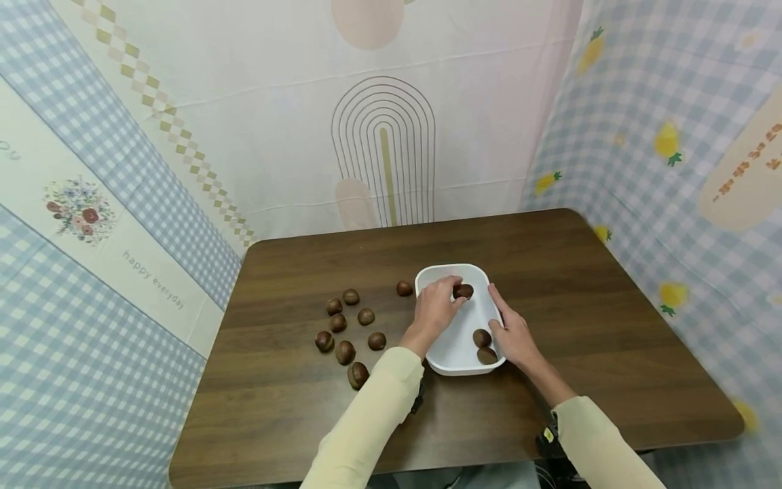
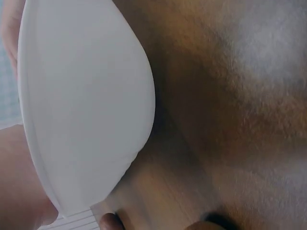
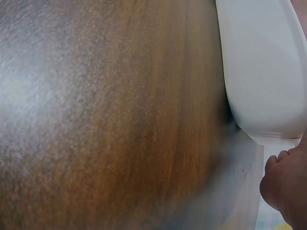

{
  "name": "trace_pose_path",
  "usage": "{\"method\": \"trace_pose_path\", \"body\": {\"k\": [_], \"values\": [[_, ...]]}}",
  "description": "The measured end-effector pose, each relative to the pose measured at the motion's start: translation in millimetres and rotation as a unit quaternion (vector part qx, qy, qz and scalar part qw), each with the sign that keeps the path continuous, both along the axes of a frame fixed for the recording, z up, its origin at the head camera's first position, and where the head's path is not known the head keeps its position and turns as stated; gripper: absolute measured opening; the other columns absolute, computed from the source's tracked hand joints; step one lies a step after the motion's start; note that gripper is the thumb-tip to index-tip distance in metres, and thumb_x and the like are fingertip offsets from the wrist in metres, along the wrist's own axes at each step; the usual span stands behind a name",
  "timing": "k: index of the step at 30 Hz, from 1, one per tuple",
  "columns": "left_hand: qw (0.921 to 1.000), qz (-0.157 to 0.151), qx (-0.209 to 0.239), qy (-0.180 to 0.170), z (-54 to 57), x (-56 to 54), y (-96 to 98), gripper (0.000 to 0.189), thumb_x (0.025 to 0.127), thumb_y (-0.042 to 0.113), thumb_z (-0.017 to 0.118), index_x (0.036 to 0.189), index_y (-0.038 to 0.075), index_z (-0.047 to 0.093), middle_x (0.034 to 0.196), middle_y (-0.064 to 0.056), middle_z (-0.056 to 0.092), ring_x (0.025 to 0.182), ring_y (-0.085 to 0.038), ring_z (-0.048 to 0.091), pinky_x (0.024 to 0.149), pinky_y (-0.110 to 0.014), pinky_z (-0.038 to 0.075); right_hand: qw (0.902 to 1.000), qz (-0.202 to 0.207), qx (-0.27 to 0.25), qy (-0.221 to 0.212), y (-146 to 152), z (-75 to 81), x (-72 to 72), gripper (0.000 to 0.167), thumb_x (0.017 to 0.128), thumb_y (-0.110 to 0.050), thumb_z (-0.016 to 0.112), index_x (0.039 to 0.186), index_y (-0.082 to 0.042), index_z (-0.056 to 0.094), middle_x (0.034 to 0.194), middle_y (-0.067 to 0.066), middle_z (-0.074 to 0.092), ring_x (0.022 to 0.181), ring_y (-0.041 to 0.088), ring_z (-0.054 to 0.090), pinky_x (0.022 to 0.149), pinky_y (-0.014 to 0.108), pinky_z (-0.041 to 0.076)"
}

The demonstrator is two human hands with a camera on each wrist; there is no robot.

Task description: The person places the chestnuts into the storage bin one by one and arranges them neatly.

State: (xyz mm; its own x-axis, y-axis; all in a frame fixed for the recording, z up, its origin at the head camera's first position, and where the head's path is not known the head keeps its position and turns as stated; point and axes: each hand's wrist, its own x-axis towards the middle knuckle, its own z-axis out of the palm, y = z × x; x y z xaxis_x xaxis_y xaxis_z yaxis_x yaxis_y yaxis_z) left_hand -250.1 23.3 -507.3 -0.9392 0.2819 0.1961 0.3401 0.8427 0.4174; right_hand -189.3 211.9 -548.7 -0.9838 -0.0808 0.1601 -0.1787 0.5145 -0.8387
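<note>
A white rectangular tray with rounded corners stands on the table. My left hand reaches over its left rim, thumb and fingers around a brown chestnut at the far end of the tray. Two more chestnuts lie inside, by the near right corner. My right hand grips the tray's right side, its thumb at the rim and its fingers along the outer wall. The left wrist view is mostly filled by the tray's outer wall; the right wrist view shows the opposite wall and part of a hand.
Left of the tray, several loose chestnuts are scattered over the brown wooden table. One chestnut lies close to the tray's far left side. Patterned cloths hang behind the table and on both sides.
</note>
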Motion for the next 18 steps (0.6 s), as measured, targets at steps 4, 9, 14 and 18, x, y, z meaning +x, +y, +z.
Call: {"method": "trace_pose_path", "body": {"k": [4,9,14,18], "values": [[0.9999,0.009,-0.005,-0.013,-2.2,3.9,7.3,0.039,0.097,0.032,0.081,0.134,0.020,0.074,0.126,0.005,0.076,0.112,-0.018,0.072,0.094,-0.035,0.057,1.0000,-0.002,0.003,0.000,0,0.2,0.3,0.074,0.097,0.003,0.050,0.167,-0.010,0.032,0.171,0.011,0.031,0.154,0.035,0.033,0.119,0.049,0.033],[0.9992,0.025,-0.012,-0.029,-7.1,8.4,14.2,0.037,0.097,0.031,0.081,0.133,0.022,0.074,0.123,0.005,0.077,0.110,-0.018,0.073,0.091,-0.036,0.058,1.0000,-0.004,0.006,0.001,-1,0.8,1.0,0.074,0.097,0.002,0.051,0.168,-0.011,0.032,0.171,0.011,0.031,0.154,0.034,0.034,0.119,0.043,0.034],[0.9984,0.035,-0.019,-0.040,-12.7,13.3,18.0,0.036,0.098,0.032,0.081,0.132,0.022,0.075,0.124,0.004,0.077,0.109,-0.018,0.073,0.091,-0.036,0.058,1.0000,-0.002,0.004,-0.004,-1,1.2,1.2,0.074,0.097,0.004,0.051,0.168,-0.010,0.032,0.172,0.010,0.031,0.154,0.033,0.033,0.120,0.046,0.032],[0.9984,0.035,-0.022,-0.040,-17.2,17.1,20.0,0.034,0.097,0.033,0.081,0.129,0.022,0.075,0.121,0.005,0.077,0.107,-0.017,0.073,0.090,-0.035,0.058,1.0000,-0.001,0.004,-0.003,-1,2.0,1.5,0.074,0.098,0.003,0.051,0.168,-0.010,0.032,0.171,0.010,0.031,0.154,0.033,0.033,0.120,0.045,0.032]]}}
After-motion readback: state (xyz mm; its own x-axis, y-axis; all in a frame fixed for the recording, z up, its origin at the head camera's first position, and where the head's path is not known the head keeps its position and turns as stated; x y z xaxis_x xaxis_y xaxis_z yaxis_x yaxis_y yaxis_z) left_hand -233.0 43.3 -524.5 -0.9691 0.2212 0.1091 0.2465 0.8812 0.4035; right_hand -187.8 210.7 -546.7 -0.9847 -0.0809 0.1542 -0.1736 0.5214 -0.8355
